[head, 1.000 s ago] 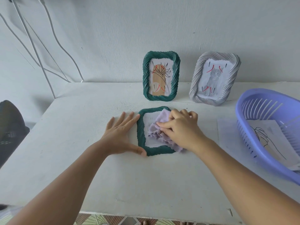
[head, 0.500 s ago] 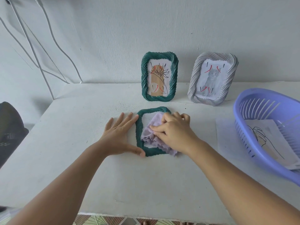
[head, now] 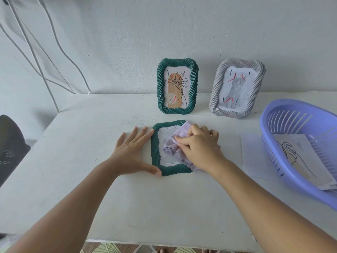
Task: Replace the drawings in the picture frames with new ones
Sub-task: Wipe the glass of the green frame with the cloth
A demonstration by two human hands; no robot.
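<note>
Our right hand (head: 199, 147) is curling its fingers (head: 184, 143) down onto a lilac cloth (head: 171, 145), bunching it and pressing it against the glass of the flat green frame (head: 155, 154), which is lying face up on the white table (head: 91, 179). The cloth and the hand are covering the right side of that frame, so its right rim is hidden from us. Our left hand (head: 131, 154) is lying flat on the table just left of the flat frame, its fingers straight and slightly spread, the forefinger touching the frame's left rim and the thumb (head: 154, 170) reaching its near left corner.

Behind the flat frame, a second green frame (head: 177, 85) is standing upright by the wall, showing a plant drawing marked with red and black strokes. To the right of that one, a grey frame (head: 237, 88) is leaning back with a cat picture marked the same way. Well to the right of the flat frame, a lavender basket (head: 273, 125) is holding a sheet with a line drawing (head: 295, 157), and the basket is resting partly on a loose white paper (head: 252, 157). Far left of the flat frame, white cables (head: 45, 52) are hanging down the wall.
</note>
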